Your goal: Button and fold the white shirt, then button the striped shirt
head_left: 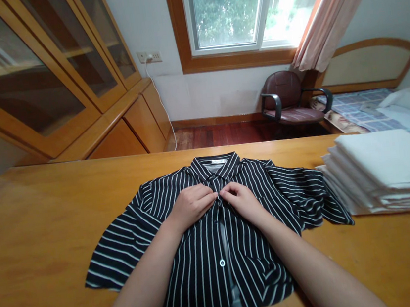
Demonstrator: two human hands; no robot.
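Note:
A black shirt with white stripes (194, 284) lies front side up on the wooden table, its collar (216, 166) towards the far edge. My left hand (193, 203) and my right hand (241, 200) meet at the front placket a little below the collar. The fingers of both are pinched on the shirt's front edges, their tips almost touching. Whatever button is between the fingertips is hidden. Lower down, the placket hangs apart, and a white-rimmed button (222, 263) shows on the left panel. Both sleeves spread outwards, the right one rumpled.
A stack of folded white cloths (393, 165) stands on the table (31, 234) at the right, close to the shirt's right sleeve. Beyond the table are a maroon armchair (289, 96), a bed (359, 104) and, at left, a glass-doored wooden cabinet (110, 110).

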